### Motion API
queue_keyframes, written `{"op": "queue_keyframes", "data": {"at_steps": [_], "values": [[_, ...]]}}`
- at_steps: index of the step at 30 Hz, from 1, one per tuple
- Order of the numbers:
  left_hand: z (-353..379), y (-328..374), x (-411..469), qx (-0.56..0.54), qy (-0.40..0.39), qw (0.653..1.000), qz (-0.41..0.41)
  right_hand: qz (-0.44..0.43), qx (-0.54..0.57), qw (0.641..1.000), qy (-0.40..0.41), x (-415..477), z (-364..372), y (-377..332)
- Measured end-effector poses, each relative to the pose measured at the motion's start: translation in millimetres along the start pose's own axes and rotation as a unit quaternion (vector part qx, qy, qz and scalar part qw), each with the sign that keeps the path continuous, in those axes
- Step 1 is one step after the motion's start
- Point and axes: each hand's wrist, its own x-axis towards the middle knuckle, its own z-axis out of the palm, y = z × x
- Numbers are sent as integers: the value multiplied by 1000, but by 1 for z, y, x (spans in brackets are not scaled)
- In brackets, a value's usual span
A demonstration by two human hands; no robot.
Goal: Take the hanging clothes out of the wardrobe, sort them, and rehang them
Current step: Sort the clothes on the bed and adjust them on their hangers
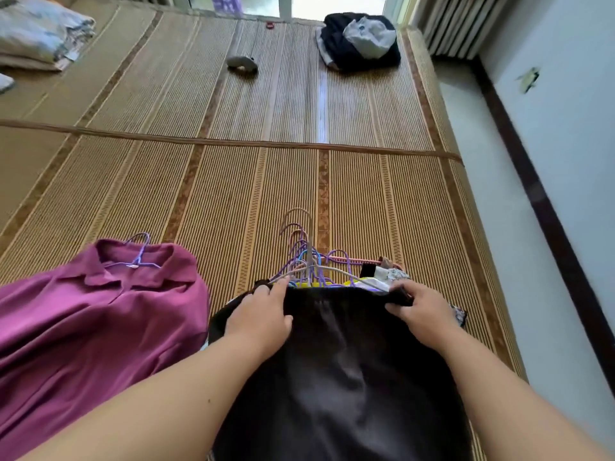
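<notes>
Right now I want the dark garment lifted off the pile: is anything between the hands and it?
Nothing visible. The dark garment lies on top of the heap of hangers. The left hand rests on its top edge, and the right hand pinches that edge.

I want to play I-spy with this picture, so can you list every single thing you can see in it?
woven mat: one, tan with brown stripes, under everything
magenta shirt: one, near left, on a purple hanger
dark garment: one, blackish, on top of the near pile
hangers: a bunch, purple, blue, pink and grey, just beyond the dark garment
clothes bundle: one, dark with a pale piece, far right
grey object: one, far middle, cannot tell what it is
folded bedding: one stack, pale, far left
radiator: one, white, far right corner
left hand: rests on the dark garment
right hand: grips its top edge
</notes>
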Motion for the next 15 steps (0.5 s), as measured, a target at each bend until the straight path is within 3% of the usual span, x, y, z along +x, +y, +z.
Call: {"op": "queue_keyframes", "data": {"at_steps": [6,8,11,13,15], "values": [[-58,-2,-52,-71,171,981,63,-25,122,992,-18,-78,-47,-27],[-77,-13,-69,-58,138,988,40,-33,119,992,-7,-105,-62,-45],[-107,-39,-96,-79,9,996,-26,-61,145,988,-5,-147,-88,-79],[-129,-61,-122,-150,-39,988,-2,-81,137,987,-9,-180,-100,-107],[-153,-82,-153,-153,-54,984,68,-97,111,989,1,-212,-110,-134]]}}
